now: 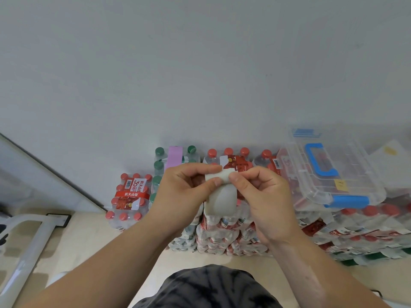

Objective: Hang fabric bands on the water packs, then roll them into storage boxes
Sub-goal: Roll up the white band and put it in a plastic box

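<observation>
While both hands meet at the centre of the frame, the white fabric band [221, 200] is held between them at its upper end. The left hand [182, 192] forms a closed grip: the thumb presses the band's top edge against the curled fingers from the left side. The right hand [264, 196] forms a matching closed grip on the same edge from the right side, thumb on top, fingers curled beneath. The two thumbs lie just beside each other. The remainder of the band hangs below the grip as a rounded fold and fills the gap between the two palms.

Behind the hands, the stack of red-capped water packs [222, 227] stands against the wall [200, 63]. The band is held in front of this stack; whether it touches it cannot be told. A purple fabric band [175, 158] hangs over the green-capped water pack [158, 165], just above the left hand. At right of centre, a clear storage box [355, 174] with blue handle and latch rests on further packs. At lower left of centre, a single low pack [130, 196] stands on the floor [89, 232].
</observation>
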